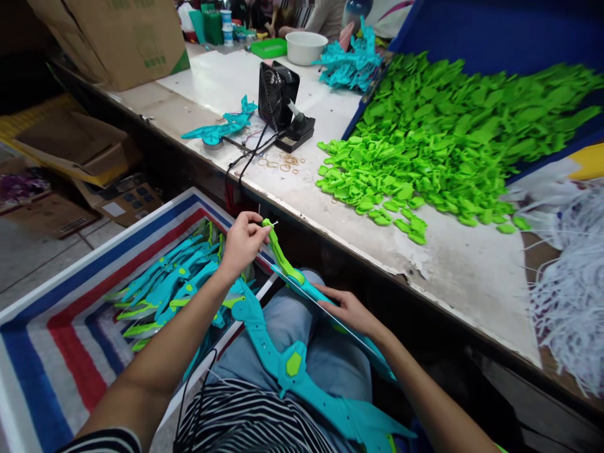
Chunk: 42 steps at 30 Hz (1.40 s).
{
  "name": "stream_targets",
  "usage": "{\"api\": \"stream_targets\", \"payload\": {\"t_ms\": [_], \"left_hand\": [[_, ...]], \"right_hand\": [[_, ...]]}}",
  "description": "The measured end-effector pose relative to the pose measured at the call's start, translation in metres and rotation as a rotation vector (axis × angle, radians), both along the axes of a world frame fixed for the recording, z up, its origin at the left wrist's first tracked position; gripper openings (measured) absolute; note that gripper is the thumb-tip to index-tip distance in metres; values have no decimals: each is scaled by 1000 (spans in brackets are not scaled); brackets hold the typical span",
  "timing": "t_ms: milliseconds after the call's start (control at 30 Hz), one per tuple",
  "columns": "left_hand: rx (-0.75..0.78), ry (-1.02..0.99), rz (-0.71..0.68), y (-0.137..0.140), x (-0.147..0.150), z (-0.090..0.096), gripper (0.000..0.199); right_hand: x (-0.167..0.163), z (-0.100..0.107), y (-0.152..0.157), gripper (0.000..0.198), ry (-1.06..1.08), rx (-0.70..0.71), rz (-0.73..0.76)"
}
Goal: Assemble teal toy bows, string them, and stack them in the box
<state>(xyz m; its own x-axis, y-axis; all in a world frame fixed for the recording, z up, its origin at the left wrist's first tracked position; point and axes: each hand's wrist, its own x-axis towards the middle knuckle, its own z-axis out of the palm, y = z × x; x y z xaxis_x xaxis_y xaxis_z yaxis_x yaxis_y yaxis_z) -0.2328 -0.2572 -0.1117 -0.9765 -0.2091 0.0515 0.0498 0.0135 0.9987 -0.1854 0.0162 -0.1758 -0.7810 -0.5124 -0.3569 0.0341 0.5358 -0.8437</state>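
Boxes (125, 202) sit on the floor at far left, presumably to keep the walkway by the seat usable. Then a striped bin (75, 358) hugging the leg, with turquoise-and-green pieces (182, 272) laid roughly lengthwise, which I'd guess stops them snagging.

Left hand (245, 242) next: thumb and fingertips pinched together, basically no gap, right at the tip of a green limb (282, 255). Looks like they've got a white cord (275, 223), since a thin end pokes up above them. Makes sense, you'd need a tight pinch for something that skinny.

That limb runs into a turquoise body (314, 292) slanting over the jeans (290, 308), just off the table edge, probably so both hands can work up close. There's a lap piece (321, 396) under it too, can't tell if they're joined.

Right hand (352, 309) has its fingers loosely spread against the turquoise body, I'd guess to steady it. Can't tell how firm the hold is.

Over on the table (476, 267), the green parts (438, 138) spill toward the seat, handy for grabbing, and white strands (570, 296) bunch up at far right.
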Motion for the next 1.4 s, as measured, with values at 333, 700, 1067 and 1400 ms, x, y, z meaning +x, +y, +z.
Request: {"api": "stream_targets", "payload": {"t_ms": [333,700,1067,1400], "left_hand": [[180,-147,-131,-8,13,10,39],[99,-175,-171,-22,28,6,42],[-359,231,-15,1,47,5,13],[-35,11,122,-14,23,25,19]], "right_hand": [[-30,38,-46,32,725,93,-93],[-75,70,-139,17,1009,-197,137],[-111,84,-107,18,1122,-220,-731],[-20,53,-169,12,929,-453,-363]]}}
